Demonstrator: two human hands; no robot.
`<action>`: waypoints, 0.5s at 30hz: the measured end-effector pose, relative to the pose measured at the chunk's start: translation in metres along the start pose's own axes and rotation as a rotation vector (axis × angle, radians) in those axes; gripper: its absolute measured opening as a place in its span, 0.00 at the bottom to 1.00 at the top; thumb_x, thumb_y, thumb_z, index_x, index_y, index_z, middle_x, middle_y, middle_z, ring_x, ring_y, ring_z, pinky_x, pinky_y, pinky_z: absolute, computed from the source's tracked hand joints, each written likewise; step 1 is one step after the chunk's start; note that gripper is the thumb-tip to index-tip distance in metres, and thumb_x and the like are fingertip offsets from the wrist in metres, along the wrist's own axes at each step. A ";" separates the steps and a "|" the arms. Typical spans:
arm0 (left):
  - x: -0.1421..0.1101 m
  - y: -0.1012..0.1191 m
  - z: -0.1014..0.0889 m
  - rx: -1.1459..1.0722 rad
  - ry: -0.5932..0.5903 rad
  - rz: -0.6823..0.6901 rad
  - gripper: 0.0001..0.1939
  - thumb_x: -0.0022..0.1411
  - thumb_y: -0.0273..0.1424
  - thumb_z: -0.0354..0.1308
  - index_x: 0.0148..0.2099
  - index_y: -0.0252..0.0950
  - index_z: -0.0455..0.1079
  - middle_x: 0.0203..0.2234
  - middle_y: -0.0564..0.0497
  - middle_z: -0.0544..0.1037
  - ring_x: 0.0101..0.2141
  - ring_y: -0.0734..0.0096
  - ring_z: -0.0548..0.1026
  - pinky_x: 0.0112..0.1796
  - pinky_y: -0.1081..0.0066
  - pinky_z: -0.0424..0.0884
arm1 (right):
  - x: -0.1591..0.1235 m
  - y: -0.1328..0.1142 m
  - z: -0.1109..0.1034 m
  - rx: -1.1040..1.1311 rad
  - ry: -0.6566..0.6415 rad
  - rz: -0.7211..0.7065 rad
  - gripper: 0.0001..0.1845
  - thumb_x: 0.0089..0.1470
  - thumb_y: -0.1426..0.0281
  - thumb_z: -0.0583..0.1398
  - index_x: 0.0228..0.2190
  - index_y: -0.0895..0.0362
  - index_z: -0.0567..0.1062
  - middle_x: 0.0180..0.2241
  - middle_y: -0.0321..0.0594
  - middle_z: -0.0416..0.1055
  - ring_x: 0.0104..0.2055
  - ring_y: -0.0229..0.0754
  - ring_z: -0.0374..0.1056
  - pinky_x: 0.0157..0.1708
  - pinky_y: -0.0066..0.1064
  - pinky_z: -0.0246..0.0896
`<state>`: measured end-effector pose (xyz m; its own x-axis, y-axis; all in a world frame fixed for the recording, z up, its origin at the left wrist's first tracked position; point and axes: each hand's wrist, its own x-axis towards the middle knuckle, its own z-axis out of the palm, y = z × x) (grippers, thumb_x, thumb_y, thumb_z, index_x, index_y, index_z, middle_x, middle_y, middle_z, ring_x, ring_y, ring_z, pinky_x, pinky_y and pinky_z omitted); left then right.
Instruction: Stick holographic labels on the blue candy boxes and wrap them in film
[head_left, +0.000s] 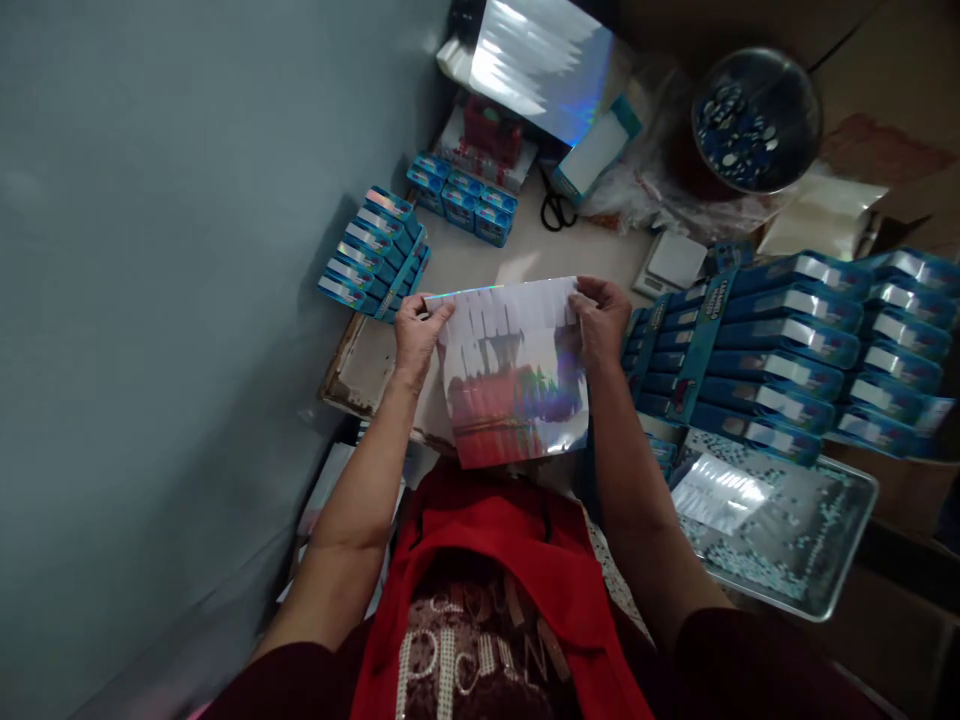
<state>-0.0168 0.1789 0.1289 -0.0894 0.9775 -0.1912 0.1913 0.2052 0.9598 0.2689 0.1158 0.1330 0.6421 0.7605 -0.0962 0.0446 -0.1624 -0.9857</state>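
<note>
A shiny, mirror-like sheet (517, 370) hangs between my two hands over the near edge of the table, reflecting red and rainbow colours. My left hand (420, 335) pinches its upper left corner, thumb on the near face. At the upper right corner, my right hand (602, 318) grips it the same way. Beyond the left hand stand rows of blue packets (379, 245) with pale labels, bound by a teal band. To the right of my right hand are larger stacks of similar blue boxes (780, 350).
Black scissors (557, 210) lie at the back, near a small white scale (675, 262). A larger reflective stack (536, 65) sits behind. A metal bowl (791, 125) holds small round pieces. At the right, a metal tray (810, 545) carries tiny pale-blue bits. A wall (187, 250) borders the left.
</note>
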 end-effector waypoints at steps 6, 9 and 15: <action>-0.016 0.010 -0.086 0.038 0.101 -0.003 0.20 0.57 0.43 0.72 0.42 0.39 0.69 0.33 0.54 0.75 0.32 0.73 0.72 0.33 0.76 0.70 | -0.011 -0.026 0.000 0.076 -0.244 -0.134 0.25 0.54 0.56 0.72 0.51 0.49 0.79 0.44 0.40 0.83 0.47 0.45 0.79 0.51 0.41 0.77; -0.025 -0.007 -0.170 0.127 0.120 -0.283 0.21 0.51 0.38 0.72 0.43 0.39 0.68 0.32 0.56 0.74 0.28 0.73 0.71 0.27 0.76 0.68 | -0.026 -0.026 -0.007 -0.004 -0.253 -0.093 0.24 0.52 0.54 0.73 0.46 0.52 0.82 0.40 0.40 0.84 0.43 0.45 0.79 0.47 0.40 0.77; -0.033 -0.070 -0.254 0.221 0.204 -0.517 0.20 0.45 0.35 0.71 0.37 0.38 0.65 0.24 0.59 0.71 0.25 0.74 0.67 0.27 0.75 0.67 | -0.064 -0.004 -0.031 -0.132 0.056 0.073 0.20 0.50 0.55 0.70 0.38 0.56 0.81 0.33 0.39 0.81 0.37 0.44 0.76 0.42 0.38 0.74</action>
<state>-0.2755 0.1198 0.1201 -0.4071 0.7236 -0.5574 0.2699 0.6783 0.6834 0.2515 0.0485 0.1474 0.6887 0.7082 -0.1556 0.0940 -0.3000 -0.9493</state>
